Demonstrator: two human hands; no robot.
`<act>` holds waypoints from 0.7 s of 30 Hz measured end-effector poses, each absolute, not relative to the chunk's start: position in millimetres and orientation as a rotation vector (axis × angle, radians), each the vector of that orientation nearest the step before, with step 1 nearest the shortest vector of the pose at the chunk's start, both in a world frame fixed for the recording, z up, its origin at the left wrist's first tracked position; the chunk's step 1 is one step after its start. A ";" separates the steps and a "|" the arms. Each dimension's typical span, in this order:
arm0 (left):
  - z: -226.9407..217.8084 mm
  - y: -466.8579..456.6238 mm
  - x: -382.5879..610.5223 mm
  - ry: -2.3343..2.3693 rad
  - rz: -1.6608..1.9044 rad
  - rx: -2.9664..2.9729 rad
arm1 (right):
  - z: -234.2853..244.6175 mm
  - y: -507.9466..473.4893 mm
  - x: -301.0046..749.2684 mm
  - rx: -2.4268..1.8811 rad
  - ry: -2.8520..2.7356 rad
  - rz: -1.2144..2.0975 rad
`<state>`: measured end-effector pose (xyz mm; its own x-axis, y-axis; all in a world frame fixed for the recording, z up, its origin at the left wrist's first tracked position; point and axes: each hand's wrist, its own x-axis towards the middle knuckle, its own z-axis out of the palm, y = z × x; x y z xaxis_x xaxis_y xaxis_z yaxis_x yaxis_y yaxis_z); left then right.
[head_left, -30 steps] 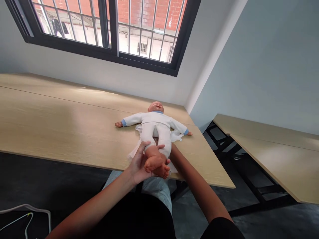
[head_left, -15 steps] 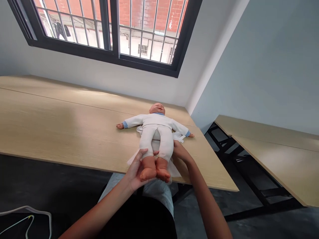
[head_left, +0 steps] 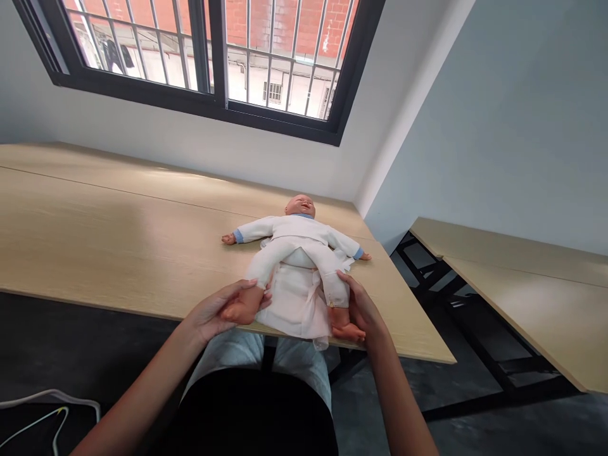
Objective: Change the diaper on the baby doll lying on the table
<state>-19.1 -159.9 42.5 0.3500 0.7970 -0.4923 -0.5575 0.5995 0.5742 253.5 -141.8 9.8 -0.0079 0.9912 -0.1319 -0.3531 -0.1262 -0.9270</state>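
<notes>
A baby doll (head_left: 299, 228) in white clothes with blue cuffs and collar lies on its back on the wooden table, head toward the window and feet toward me. Its legs are spread apart. My left hand (head_left: 221, 310) is closed round the ankle of the leg on the left. On the other side, my right hand (head_left: 361, 307) grips the lower part of the other leg, its fingers partly hidden behind it. A white diaper (head_left: 292, 297) lies spread under the doll's bottom and between the legs, its front end at the table edge.
The wooden table (head_left: 104, 221) runs along the wall under a barred window (head_left: 218, 57). A second table (head_left: 517, 285) with black legs stands to the right across a gap. White cables (head_left: 52, 396) lie at the lower left.
The doll's legs were together in my left hand. Now they are parted, one in each hand, and the diaper between them shows. My left hand has moved left, and my right hand has taken a leg.
</notes>
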 end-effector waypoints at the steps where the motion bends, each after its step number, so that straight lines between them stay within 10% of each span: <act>1: 42.1 -157.6 -24.2 0.851 0.902 0.384 | 7.6 -139.9 255.3 -1.050 -0.864 1.440; 6: 31.4 -149.1 -37.3 0.872 0.987 0.671 | 3.7 -136.4 265.0 -1.202 -1.093 1.226; 13: 15.1 -144.3 -34.4 0.902 1.052 0.810 | 15.0 -195.9 230.6 -1.405 -2.017 -0.079; 21: 13.2 -125.4 -17.6 0.853 1.130 0.896 | -3.3 -201.2 172.8 -1.297 -2.341 -0.341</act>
<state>-17.6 -125.4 13.2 0.2118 0.9713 -0.1078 -0.3698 0.1818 0.9111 172.8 -201.2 -3.3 -0.4635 0.7396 0.4880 0.8480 0.5300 0.0022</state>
